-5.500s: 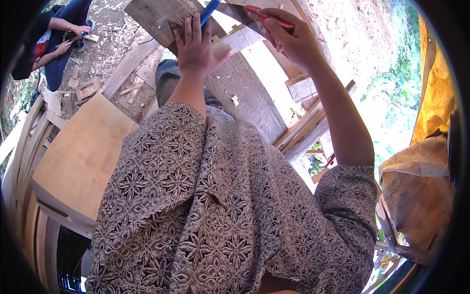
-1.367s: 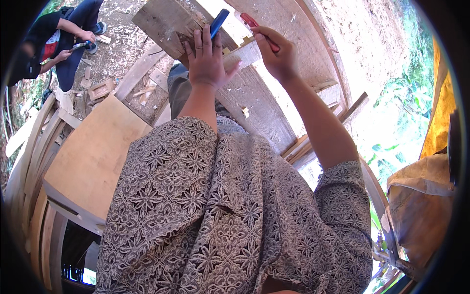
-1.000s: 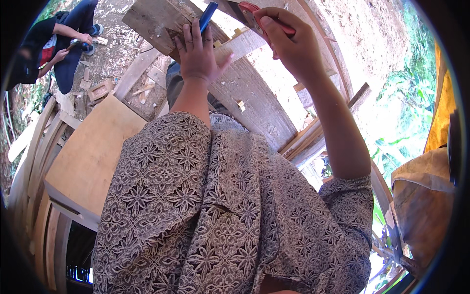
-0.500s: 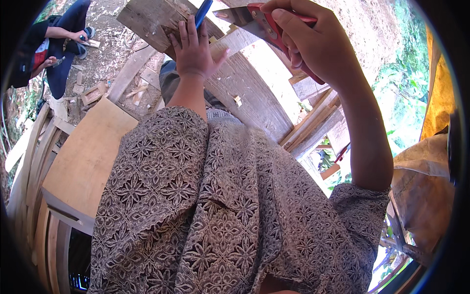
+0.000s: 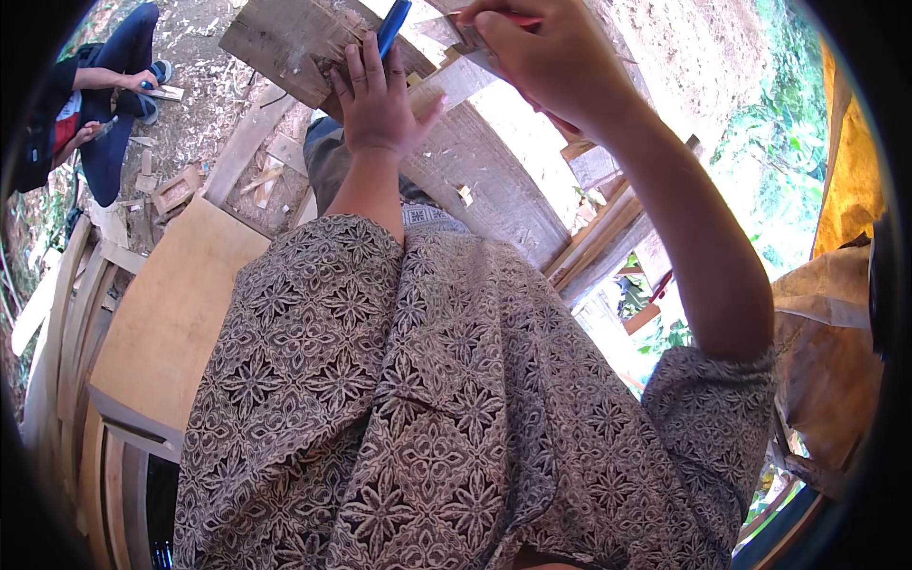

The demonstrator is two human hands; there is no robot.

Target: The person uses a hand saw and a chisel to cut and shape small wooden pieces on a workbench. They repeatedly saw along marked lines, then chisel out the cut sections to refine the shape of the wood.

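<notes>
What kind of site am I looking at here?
Most likely an open-air woodworking spot. Rough planks and offcuts lie on bare dirt ground strewn with wood chips, a plywood sheet sits at the left, and green foliage shows beyond.

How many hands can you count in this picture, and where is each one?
4. The person's left hand rests on the wood block; the right hand grips a red-handled tool. A co-worker's two hands are upper left.

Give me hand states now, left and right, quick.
Left hand: fingers spread, pressed flat on the wooden block, blue pen slotted between two fingers.
Right hand: closed around a red-handled tool; the tool's kind cannot be told.
</notes>
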